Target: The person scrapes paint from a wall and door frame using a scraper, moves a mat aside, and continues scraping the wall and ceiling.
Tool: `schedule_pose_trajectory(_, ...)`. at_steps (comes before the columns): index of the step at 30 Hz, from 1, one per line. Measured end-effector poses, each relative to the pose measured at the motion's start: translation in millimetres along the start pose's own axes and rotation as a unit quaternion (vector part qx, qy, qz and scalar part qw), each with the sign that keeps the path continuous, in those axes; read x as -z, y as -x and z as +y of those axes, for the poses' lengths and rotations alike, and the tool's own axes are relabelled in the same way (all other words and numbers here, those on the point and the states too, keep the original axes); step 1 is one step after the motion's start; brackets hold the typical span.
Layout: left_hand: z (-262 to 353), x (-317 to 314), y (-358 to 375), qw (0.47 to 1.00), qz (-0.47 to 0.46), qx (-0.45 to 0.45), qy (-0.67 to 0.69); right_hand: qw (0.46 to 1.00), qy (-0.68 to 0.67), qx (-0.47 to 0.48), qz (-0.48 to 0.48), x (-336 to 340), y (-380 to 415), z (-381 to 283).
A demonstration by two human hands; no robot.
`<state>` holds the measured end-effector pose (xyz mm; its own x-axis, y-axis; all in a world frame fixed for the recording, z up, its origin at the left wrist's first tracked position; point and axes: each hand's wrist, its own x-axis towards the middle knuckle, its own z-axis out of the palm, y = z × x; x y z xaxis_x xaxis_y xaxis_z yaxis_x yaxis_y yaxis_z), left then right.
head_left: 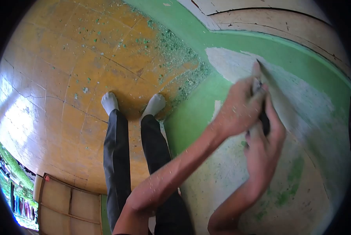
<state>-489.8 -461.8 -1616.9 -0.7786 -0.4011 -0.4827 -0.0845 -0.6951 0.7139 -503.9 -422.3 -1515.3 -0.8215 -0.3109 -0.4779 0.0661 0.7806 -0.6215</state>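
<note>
Both my hands are raised to the wall on the right, closed around one scraper [265, 123] with a dark handle. My left hand [241, 105] is the upper one, gripping near the metal part, with a finger stretched forward along it. Below it, my right hand [264, 150] wraps the handle. Most of the blade is hidden by the fingers; a thin dark tip shows against a bare whitish patch [301, 92] in the green paint [193, 121]. Small pale flecks appear over my forearms.
Green paint chips [175, 45] lie thick along the wall's foot and scatter over the cracked yellow tiled floor [85, 58]. My feet in pale socks [154, 105] stand near the wall. A framed panel [67, 207] is at the lower left, beside a bright opening.
</note>
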Motion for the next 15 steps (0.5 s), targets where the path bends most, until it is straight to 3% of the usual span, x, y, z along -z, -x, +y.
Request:
schedule_pose_trajectory(3, -2.9, 5.6, -7.4, 0.997, 0.001, 0.036, 0.074, 0.998, 0.057, 0.000, -0.037, -0.6, -16.8, 8.1)
schedule_pose_trajectory(4, -1.7, 10.7, -7.7, 0.992, -0.020, 0.091, 0.089, 0.997, 0.059, -0.009, -0.038, 2.8, -9.7, 10.1)
schedule_pose_trajectory(5, 3.6, 6.4, -3.4, 0.992, -0.018, 0.089, 0.087, 0.999, 0.028, -0.002, -0.024, 5.5, -3.7, 10.2)
schedule_pose_trajectory(7, 9.4, -3.5, 5.6, 1.000, -0.008, 0.004, 0.001, 0.999, -0.037, 0.016, 0.007, 5.5, -1.6, 9.4)
schedule_pose_trajectory(11, -12.5, 17.0, -8.5, 0.993, -0.038, 0.043, 0.104, 0.997, 0.071, -0.002, 0.019, -14.5, -11.8, 16.1)
schedule_pose_trajectory(12, -2.5, 14.1, -4.0, 0.998, -0.047, 0.027, 0.030, 0.999, -0.033, -0.025, 0.019, -10.0, -7.9, 10.8)
schedule_pose_trajectory(15, -8.5, 19.2, -9.4, 0.998, -0.052, 0.019, 0.023, 1.000, 0.013, -0.009, 0.005, -14.7, -9.7, 13.6)
